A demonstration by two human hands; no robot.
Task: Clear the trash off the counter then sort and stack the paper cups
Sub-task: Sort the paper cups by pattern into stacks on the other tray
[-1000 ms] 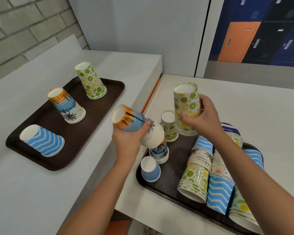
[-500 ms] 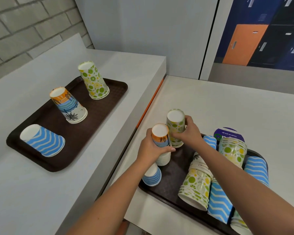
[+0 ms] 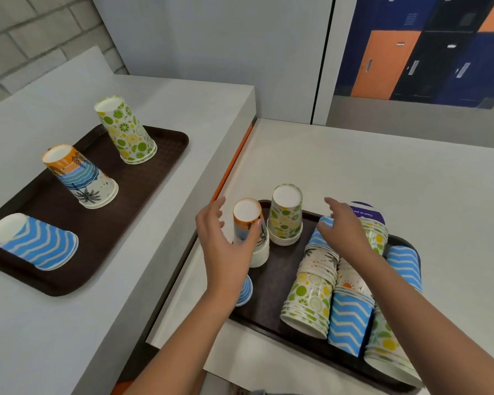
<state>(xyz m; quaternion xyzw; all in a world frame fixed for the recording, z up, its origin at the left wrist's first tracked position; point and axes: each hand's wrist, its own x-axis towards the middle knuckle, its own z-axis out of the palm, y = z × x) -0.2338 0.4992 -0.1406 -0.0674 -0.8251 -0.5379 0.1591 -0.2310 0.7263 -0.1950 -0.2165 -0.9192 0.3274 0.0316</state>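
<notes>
Two wide-open hands: left hand [image 3: 226, 249] against the palm-print cup stack [image 3: 248, 213], right hand [image 3: 344, 230] above the sideways stacks [image 3: 311, 297]

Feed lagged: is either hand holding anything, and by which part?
Nothing is gripped. The left hand is open, thumb touching the beach-print stack on its side; the right hand is open over the lying cups.

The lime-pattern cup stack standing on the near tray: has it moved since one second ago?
Yes. The lime-pattern cup stack came down from the air onto the far corner of the near tray, and the right hand has let go.
</notes>
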